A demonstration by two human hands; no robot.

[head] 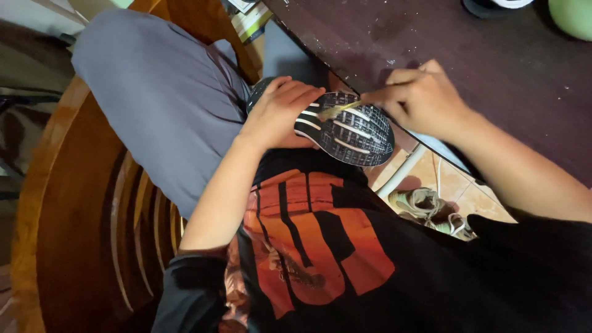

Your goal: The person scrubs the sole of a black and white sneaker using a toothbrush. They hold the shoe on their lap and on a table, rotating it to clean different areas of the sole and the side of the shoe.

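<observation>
Black sports shoe [345, 129], sole up with pale tread bars, centre of frame over the lap; left hand [277, 111] clasped around its heel end, right hand [419, 98] pinching a thin yellowish tool [338, 111] against the sole; dark speckled table [493, 68] upper right, wooden chair [68, 216] lower left.

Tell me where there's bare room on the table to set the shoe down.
The dark table is bare in its middle, between the right hand and the far edge. Its far right corner is crowded by a green round thing and a dark shoe. The lap is taken: the left hand holds the shoe sole-up there.
</observation>
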